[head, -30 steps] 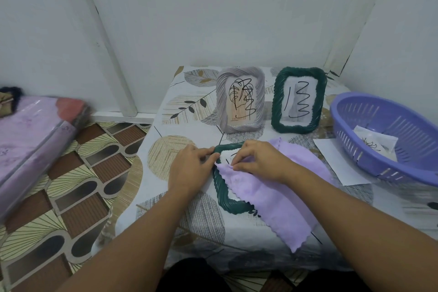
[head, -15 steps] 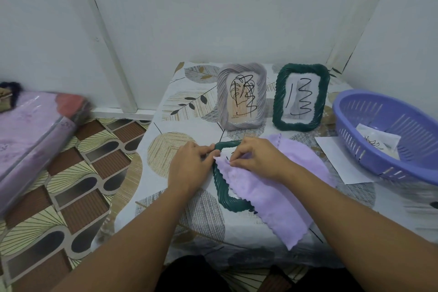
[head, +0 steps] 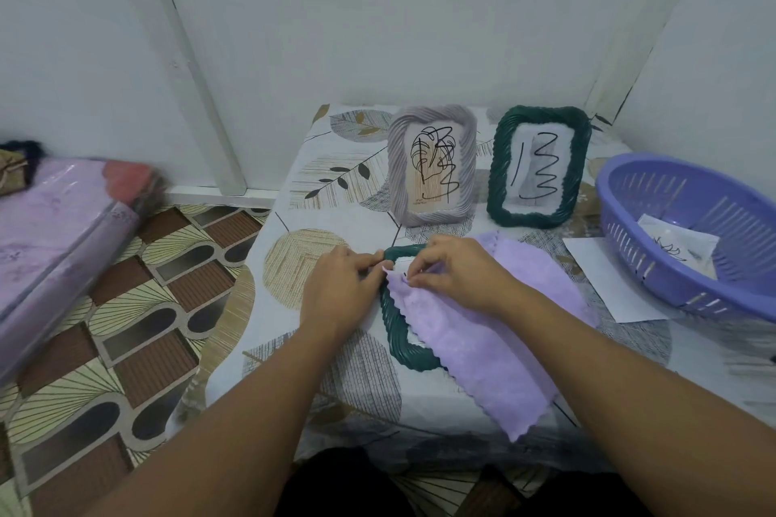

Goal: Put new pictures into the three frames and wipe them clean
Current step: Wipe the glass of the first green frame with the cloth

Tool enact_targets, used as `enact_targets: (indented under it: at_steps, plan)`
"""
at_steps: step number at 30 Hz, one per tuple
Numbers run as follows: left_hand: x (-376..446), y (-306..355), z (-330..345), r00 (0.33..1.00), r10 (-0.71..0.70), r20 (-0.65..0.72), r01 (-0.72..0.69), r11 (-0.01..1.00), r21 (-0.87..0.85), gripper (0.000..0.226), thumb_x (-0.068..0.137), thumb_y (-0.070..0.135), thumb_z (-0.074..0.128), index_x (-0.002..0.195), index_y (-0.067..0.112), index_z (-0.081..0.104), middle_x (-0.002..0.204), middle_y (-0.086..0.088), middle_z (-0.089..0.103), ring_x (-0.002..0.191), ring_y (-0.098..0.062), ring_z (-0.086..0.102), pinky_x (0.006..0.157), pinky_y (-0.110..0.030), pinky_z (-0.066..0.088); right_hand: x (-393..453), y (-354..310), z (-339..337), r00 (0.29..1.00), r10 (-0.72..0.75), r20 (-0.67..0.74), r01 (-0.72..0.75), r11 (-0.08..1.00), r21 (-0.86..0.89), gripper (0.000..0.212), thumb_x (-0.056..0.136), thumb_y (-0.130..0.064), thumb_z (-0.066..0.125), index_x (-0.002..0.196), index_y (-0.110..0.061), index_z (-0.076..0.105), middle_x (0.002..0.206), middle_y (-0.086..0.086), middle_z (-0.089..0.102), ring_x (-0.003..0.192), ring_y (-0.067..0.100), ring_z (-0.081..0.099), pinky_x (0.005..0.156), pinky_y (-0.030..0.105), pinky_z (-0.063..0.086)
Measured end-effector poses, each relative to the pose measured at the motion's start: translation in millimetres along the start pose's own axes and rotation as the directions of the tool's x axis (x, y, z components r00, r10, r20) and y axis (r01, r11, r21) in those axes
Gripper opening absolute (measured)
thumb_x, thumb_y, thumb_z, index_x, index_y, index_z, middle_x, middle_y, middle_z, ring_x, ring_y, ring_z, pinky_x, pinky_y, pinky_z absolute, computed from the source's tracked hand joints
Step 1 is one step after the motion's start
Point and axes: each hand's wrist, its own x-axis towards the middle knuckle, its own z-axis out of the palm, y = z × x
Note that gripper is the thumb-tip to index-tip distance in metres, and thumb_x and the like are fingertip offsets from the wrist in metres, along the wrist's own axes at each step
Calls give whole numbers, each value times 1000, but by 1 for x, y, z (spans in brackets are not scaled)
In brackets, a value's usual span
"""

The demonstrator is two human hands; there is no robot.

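We had two frames upright at the back of the tabletop: the grey frame and, just beside it, the standing green frame, each showing a black scribbled picture; we judged those two already loaded. The third, a lying green frame, lay flat near the front edge, with the purple cloth draped over its right part and hanging off the tabletop's near edge.

Our left hand rested at the frame's top-left corner, fingers curled against the rim and steadying it; whether they truly gripped it we could not tell. Our right hand lay on the cloth, its fingers pinching a fold of cloth at the frame's upper edge; a sliver of white paper showed in the opening beside them.

Step in hand, as we judged it: wiping the last frame, or readying the cloth for it. The next move called for a firm hold at the corner while the cloth was drawn across glass and rim; then standing this frame beside the others.

At the right, the purple basket held a scribbled sheet; a blank sheet lay partly under it.
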Motion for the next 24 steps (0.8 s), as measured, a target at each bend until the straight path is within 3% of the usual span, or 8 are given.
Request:
enact_targets:
  at_steps: [8, 13, 17, 24]
  plan:
    - [-2, 3, -2, 1000, -1, -18, 1, 1000, 9, 32, 100, 52, 50, 116, 40, 76, 85, 6, 49, 87, -18, 50, 66, -33, 37, 5, 3, 10, 996, -38, -82, 26, 990, -137, 12, 94, -34, 72, 98, -28, 81, 89, -9, 57, 85, 10, 55, 80, 37, 50]
    - [-1, 2, -2, 1000, -5, -17, 5, 1000, 14, 32, 100, 52, 52, 117, 39, 76, 84, 9, 47, 87, -17, 49, 65, -32, 33, -12, 10, 4, 999, -19, 26, 23, 984, -176, 56, 81, -75, 57, 118, -38, 74, 98, -17, 51, 100, 6, 48, 92, 36, 44]
    - [-2, 3, -3, 1000, -3, -12, 3, 1000, 11, 33, 99, 52, 52, 120, 39, 75, 86, 8, 48, 88, -16, 48, 66, -32, 33, -3, 8, 4, 998, -61, 1, 60, 982, -179, 29, 88, -54, 70, 108, -35, 79, 93, -18, 50, 95, 9, 48, 92, 46, 46]
    - [0, 2, -2, 1000, -6, 2, 6, 1000, 20, 33, 99, 53, 52, 121, 41, 74, 86, 8, 48, 89, -16, 48, 67, -33, 33, -1, -1, 6, 996, -77, -49, 65, 975, -213, 13, 93, -38, 72, 100, -31, 81, 89, -15, 51, 91, 10, 48, 86, 43, 46]
